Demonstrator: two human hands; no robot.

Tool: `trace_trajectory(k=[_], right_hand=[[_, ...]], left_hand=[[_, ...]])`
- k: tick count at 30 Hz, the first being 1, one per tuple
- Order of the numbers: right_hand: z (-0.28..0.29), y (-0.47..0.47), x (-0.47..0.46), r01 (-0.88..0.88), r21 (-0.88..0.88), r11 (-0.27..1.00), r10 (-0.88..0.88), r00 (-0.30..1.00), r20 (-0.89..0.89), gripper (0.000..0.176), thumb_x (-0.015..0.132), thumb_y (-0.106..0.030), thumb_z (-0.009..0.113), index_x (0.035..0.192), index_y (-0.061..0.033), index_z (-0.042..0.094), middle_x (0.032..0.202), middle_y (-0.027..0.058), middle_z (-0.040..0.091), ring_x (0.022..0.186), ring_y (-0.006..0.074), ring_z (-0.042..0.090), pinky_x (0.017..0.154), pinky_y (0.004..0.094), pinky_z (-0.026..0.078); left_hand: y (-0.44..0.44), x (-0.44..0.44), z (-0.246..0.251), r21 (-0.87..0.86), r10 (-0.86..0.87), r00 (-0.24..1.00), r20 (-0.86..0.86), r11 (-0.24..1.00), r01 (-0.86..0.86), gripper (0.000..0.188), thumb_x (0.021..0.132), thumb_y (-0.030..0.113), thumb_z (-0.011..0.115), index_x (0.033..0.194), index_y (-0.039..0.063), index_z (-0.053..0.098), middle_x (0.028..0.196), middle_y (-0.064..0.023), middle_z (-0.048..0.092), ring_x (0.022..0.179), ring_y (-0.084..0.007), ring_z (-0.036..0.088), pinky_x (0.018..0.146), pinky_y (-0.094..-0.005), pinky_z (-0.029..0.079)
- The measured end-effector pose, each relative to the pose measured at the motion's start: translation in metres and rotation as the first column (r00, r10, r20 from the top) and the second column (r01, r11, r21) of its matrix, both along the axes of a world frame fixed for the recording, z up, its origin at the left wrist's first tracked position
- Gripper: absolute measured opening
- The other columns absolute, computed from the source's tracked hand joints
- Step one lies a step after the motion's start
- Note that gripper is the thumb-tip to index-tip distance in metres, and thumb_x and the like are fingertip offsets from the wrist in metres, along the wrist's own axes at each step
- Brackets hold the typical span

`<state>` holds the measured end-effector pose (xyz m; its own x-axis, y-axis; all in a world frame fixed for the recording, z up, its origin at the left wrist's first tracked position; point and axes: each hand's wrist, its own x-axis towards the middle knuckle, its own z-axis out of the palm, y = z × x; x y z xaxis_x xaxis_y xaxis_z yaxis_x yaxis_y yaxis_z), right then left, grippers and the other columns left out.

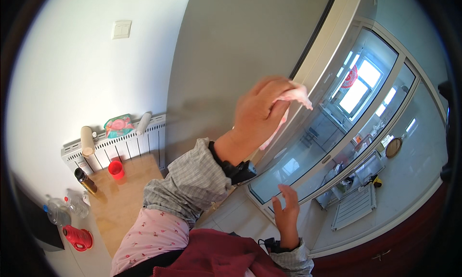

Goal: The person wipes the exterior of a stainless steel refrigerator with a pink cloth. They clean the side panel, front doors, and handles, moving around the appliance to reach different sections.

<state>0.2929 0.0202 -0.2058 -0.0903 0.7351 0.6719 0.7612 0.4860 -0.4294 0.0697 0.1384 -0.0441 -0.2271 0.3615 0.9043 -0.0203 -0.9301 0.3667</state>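
My left hand (260, 109) is raised, its fingers curled around a thin pink-and-white cloth (297, 95). Part of the cloth sticks out past the fingertips, and another part hangs below the palm. Hand and cloth are in front of a pale door frame (325, 46), beside a smooth grey panel (231, 42); whether the cloth touches the frame I cannot tell. Lower down, my right hand (287, 208) is in the air with fingers apart and nothing in it. Behind it are the tiled floor and the bottom of a sliding glass door (299, 172).
At left, a white radiator (126, 149) carries a paper roll (87, 140) and a soft pack (119, 126). A red cup (116, 169) and a dark flask (85, 180) stand on a wooden tabletop (112, 204). Plastic bottles (76, 205) and a red thermos jug (77, 238) are beside it.
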Motion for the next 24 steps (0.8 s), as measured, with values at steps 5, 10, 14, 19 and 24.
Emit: trace_trajectory(k=[5, 10, 14, 19, 24], right_hand=[[-0.046, -0.014, 0.006, -0.069, -0.154, 0.986, 0.093, 0.984, 0.151, 0.039, 0.090, -0.012, 0.071, 0.127, -0.0015, 0.062, 0.123, 0.0211, 0.065, 0.114, 0.0419, 0.061, 0.098, 0.0482, 0.050], [-0.071, -0.032, 0.017, -0.046, -0.313, 0.949, 0.102, 0.981, 0.167, 0.041, 0.089, -0.015, 0.074, 0.127, -0.0043, 0.063, 0.125, 0.0180, 0.066, 0.118, 0.0385, 0.060, 0.101, 0.0461, 0.049], [-0.083, -0.035, 0.021, -0.036, -0.396, 0.918, 0.095, 0.987, 0.130, 0.040, 0.089, -0.015, 0.073, 0.127, -0.0049, 0.064, 0.127, 0.0169, 0.065, 0.121, 0.0373, 0.059, 0.102, 0.0452, 0.049], [-0.089, -0.030, 0.016, -0.076, -0.410, 0.909, 0.138, 0.983, 0.124, 0.038, 0.090, -0.016, 0.073, 0.126, -0.0054, 0.064, 0.127, 0.0167, 0.065, 0.121, 0.0367, 0.059, 0.102, 0.0446, 0.049], [-0.088, -0.032, 0.014, -0.089, -0.472, 0.877, 0.146, 0.986, 0.085, 0.035, 0.092, -0.016, 0.070, 0.125, -0.0054, 0.065, 0.125, 0.0171, 0.065, 0.119, 0.0366, 0.060, 0.101, 0.0444, 0.050]], left_hand=[[0.024, 0.015, -0.006, 0.377, 0.425, 0.905, -0.008, 0.840, -0.391, 0.030, 0.083, -0.007, 0.065, 0.110, 0.001, 0.073, 0.114, -0.0124, 0.064, 0.079, -0.0229, 0.067, 0.068, -0.0312, 0.053], [0.032, 0.021, -0.015, 0.377, 0.321, 0.946, 0.035, 0.873, -0.310, 0.031, 0.082, -0.006, 0.067, 0.110, 0.002, 0.074, 0.107, -0.0118, 0.065, 0.079, -0.0249, 0.066, 0.067, -0.0323, 0.053], [0.041, 0.025, 0.024, 0.435, 0.395, 0.916, 0.074, 0.814, -0.386, 0.030, 0.081, -0.006, 0.069, 0.110, 0.003, 0.074, 0.102, -0.0106, 0.065, 0.078, -0.0254, 0.066, 0.066, -0.0330, 0.053], [0.040, 0.020, 0.028, 0.459, 0.433, 0.901, 0.027, 0.796, -0.396, 0.026, 0.080, -0.002, 0.072, 0.105, 0.003, 0.073, 0.103, -0.0107, 0.065, 0.078, -0.0279, 0.066, 0.065, -0.0344, 0.054], [0.022, 0.011, -0.004, 0.484, 0.411, 0.912, 0.009, 0.796, -0.363, 0.020, 0.079, -0.003, 0.071, 0.098, 0.003, 0.070, 0.103, -0.0110, 0.065, 0.077, -0.0294, 0.066, 0.065, -0.0352, 0.054]])
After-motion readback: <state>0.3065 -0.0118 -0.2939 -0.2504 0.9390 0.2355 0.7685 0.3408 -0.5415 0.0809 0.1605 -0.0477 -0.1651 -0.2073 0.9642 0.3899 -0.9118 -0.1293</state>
